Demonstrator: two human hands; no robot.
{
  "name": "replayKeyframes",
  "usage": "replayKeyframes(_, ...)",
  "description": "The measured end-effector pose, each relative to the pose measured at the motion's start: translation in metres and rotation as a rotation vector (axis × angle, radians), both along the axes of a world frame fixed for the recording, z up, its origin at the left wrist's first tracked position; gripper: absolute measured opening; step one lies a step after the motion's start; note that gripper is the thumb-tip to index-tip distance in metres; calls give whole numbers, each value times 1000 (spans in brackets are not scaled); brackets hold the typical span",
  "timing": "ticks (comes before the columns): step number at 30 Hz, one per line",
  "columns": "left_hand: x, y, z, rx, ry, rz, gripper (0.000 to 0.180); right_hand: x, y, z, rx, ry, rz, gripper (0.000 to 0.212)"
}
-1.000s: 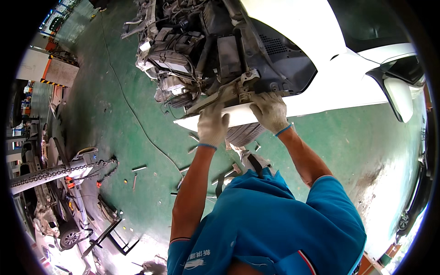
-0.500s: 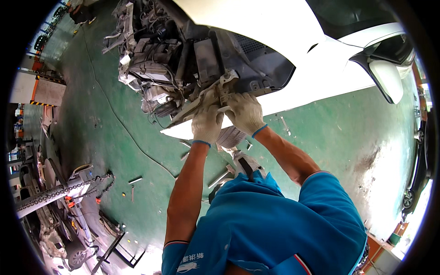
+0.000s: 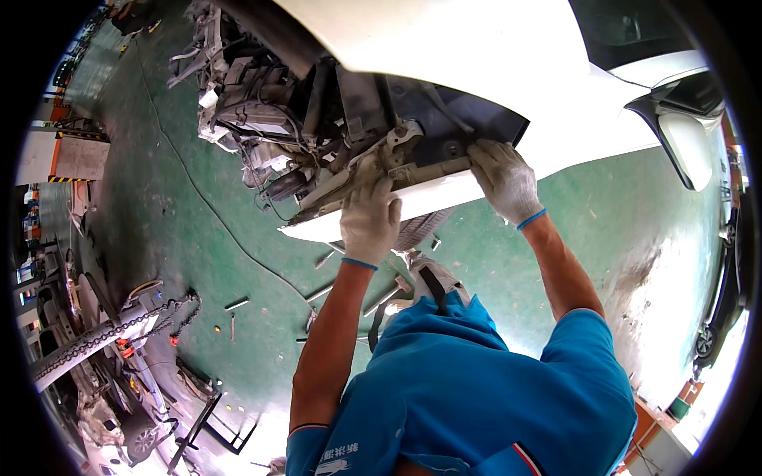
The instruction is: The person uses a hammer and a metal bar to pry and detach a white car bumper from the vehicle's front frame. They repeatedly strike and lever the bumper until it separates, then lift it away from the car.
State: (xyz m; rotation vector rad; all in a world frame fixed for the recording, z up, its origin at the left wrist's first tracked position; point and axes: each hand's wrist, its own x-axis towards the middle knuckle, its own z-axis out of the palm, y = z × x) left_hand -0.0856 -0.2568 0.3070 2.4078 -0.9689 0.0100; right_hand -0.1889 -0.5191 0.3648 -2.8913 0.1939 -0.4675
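Note:
A white front fender (image 3: 444, 190) runs along the side of the car, below the raised white hood (image 3: 452, 47). My left hand (image 3: 371, 222), in an off-white knit glove with a blue cuff, lies over the fender's front part. Its fingers are stretched toward the dusty metal rail (image 3: 357, 170) and its thumb stands apart. Farther right, my right hand (image 3: 508, 181), gloved the same way, hooks its fingers over the fender's upper edge near the hood's rear corner. Its thumb is hidden.
The exposed engine bay (image 3: 270, 111) lies ahead on the left. Beneath the fender is a tire (image 3: 421, 230). Bars and tools, including a hammer (image 3: 389, 295), lie on the green floor by my feet. A cable (image 3: 198, 194) crosses the floor; a chained metal beam (image 3: 103, 337) stands at left.
My hands were close together on the rail and fender edge. The right has moved right along the fender, and the left has drawn back slightly with its fingers straighter. The view has shifted a little.

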Motion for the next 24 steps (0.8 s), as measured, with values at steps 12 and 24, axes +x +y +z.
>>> replayKeyframes(12, 11, -70, 15, -114, -67, -204, 45, 2, 4, 1, -9, 29, -15, 33)
replayKeyframes(24, 14, -83, 8, -87, -70, -91, 48, -6, 0, -13, -15, -35, 0, 39)
